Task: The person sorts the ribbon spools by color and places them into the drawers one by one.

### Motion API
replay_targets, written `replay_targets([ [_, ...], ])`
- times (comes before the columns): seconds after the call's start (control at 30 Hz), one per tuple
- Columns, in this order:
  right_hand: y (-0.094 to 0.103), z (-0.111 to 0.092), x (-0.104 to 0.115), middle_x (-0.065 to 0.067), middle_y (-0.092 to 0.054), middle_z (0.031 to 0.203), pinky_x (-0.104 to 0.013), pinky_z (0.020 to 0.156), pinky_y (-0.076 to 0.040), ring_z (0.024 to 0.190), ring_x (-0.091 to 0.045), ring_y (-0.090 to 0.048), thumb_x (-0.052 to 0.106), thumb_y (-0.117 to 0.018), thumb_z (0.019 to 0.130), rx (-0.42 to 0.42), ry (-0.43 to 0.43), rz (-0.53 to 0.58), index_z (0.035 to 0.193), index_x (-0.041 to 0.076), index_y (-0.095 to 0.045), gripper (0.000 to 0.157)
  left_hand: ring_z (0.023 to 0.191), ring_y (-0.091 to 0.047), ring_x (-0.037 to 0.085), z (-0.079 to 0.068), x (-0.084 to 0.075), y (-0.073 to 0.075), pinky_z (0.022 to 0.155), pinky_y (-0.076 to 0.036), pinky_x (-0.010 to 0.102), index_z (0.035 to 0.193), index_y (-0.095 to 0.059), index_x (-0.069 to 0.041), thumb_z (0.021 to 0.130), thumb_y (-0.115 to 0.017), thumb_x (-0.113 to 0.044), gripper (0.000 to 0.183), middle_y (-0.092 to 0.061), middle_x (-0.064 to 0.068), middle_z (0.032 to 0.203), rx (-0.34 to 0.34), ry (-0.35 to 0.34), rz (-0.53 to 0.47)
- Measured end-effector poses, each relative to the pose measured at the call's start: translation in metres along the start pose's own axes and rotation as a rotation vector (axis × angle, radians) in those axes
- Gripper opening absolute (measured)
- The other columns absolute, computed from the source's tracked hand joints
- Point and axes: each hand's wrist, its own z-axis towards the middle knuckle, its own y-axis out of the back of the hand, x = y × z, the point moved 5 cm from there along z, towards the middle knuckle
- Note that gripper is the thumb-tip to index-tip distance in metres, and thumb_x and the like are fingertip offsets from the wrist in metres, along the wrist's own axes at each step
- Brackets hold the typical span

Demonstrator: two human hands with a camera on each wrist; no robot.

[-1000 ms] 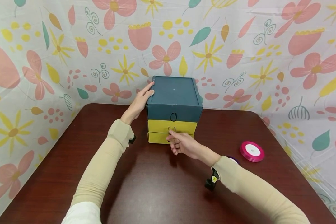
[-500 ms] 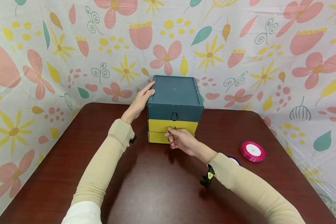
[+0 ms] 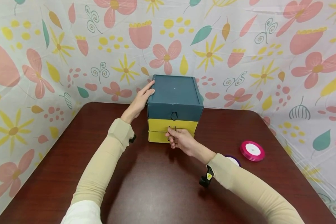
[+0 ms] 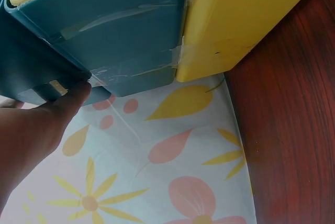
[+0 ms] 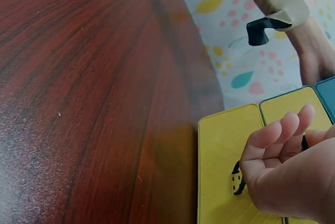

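A small drawer cabinet (image 3: 175,90) with a dark blue top stands at the back of the table. Below its blue top drawer (image 3: 159,111) are a yellow middle drawer (image 3: 158,125) and a yellow bottom drawer (image 3: 156,137), all pushed in. My left hand (image 3: 138,102) rests along the cabinet's upper left edge, fingers extended; the left wrist view shows a finger against the blue side. With thumb and fingers my right hand (image 3: 186,143) pinches the black loop handle (image 5: 305,143) of the middle drawer, hiding most of it. The bottom drawer's loop (image 5: 239,178) hangs beside the curled fingers.
On the right of the brown table (image 3: 151,186) lies a pink ribbon spool (image 3: 252,151). Another spool (image 3: 233,161) with a dark purple rim is partly hidden behind the right sleeve. A flower-print cloth (image 3: 221,71) hangs behind the table and at its sides.
My right hand has moved slightly up and left onto the middle drawer's loop, and its fingers have closed on it. The left hand and cabinet have stayed in place.
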Motion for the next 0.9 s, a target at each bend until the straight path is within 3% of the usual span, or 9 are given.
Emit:
replay_targets([
  [0.9, -0.008, -0.022, -0.011, 0.003, -0.049, 0.059, -0.025, 0.057, -0.041, 0.056, -0.011, -0.043, 0.028, -0.048, 0.102, -0.019, 0.018, -0.029, 0.088, 0.006, -0.059, 0.029, 0.152, -0.008, 0.023, -0.001, 0.000, 0.000, 0.122, -0.012, 0.049, 0.156, -0.019, -0.021, 0.105, -0.037, -0.030, 0.055, -0.009, 0.002, 0.164, -0.009, 0.000, 0.006],
])
